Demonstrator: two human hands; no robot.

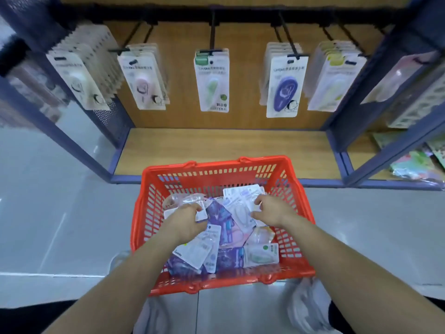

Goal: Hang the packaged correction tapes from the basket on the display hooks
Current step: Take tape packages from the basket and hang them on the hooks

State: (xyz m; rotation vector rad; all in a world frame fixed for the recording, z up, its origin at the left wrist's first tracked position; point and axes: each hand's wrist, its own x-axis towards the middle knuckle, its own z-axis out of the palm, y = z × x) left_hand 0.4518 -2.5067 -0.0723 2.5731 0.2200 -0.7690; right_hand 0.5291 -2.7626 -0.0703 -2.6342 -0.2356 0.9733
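Reaching into a red plastic basket (292,184) from the near side, both hands are seen among a loose heap of packaged correction tapes (224,233). The left hand (186,221) is curled over the left part of the heap, its fingers bent around the edge of a white carded pack (201,214); whether the pack is firmly gripped or only touched cannot be told. The right hand (272,209) is laid on the right part of the heap with fingers partly bent and the thumb spread, its fingertips (258,203) resting on a pale pack (240,210) near the far wall of the basket; a closed grip is not shown.

The packs in the basket are piled at mixed angles, some face up and overlapping. Purple-printed packs (218,214) are visible between the hands and again at the near side, and a pack with a green tape (261,255) lies at the near right corner. The basket is set on a grey floor (60,213), just in front of the wooden base shelf (216,145) of a blue-framed display unit (344,116).

Above, five rows of packs hang from black display hooks (213,32) fixed to a dark top rail. From left to right are shown a full white row (81,68), a pink row (144,80), a short green row (212,80), a purple row (285,85) and a yellow-green row (333,78). Printed text on the packs is too blurred to be read.
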